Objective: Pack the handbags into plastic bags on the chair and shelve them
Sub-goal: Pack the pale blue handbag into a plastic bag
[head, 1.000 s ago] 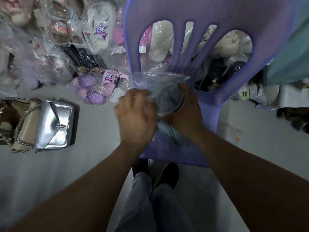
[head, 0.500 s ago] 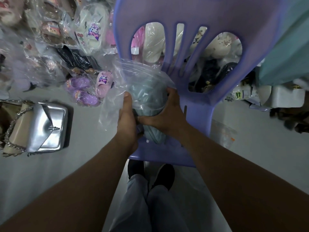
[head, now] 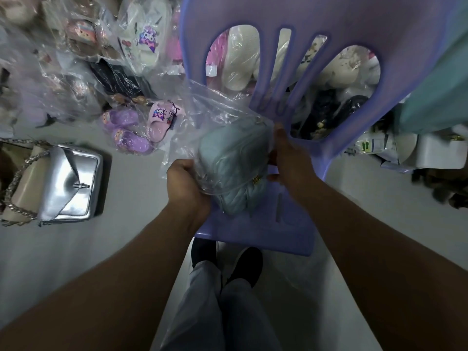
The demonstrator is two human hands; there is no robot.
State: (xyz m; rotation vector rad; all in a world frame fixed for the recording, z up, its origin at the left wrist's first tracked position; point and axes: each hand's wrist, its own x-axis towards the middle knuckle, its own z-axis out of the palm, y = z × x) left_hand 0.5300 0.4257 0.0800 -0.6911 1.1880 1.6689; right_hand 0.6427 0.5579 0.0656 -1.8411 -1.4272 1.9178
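A pale teal quilted handbag (head: 234, 168) rests on the seat of the purple plastic chair (head: 255, 231), partly inside a clear plastic bag (head: 215, 115) that rises around it. My left hand (head: 186, 181) grips the bag's plastic at the handbag's left side. My right hand (head: 288, 158) holds the handbag's right side, fingers curled round it. A silver handbag (head: 69, 183) with a chain lies on the floor to the left, on a beige one (head: 24, 173).
Slippers wrapped in plastic (head: 136, 127) are heaped on the floor behind and left of the chair. White boxes and packets (head: 428, 150) lie at the right. A teal cloth (head: 440, 82) hangs at the upper right. My feet (head: 228, 262) stand just before the chair.
The plastic bag has been drawn further over the teal handbag, which now shows more plainly. My left hand moved from on top of it to its left side.
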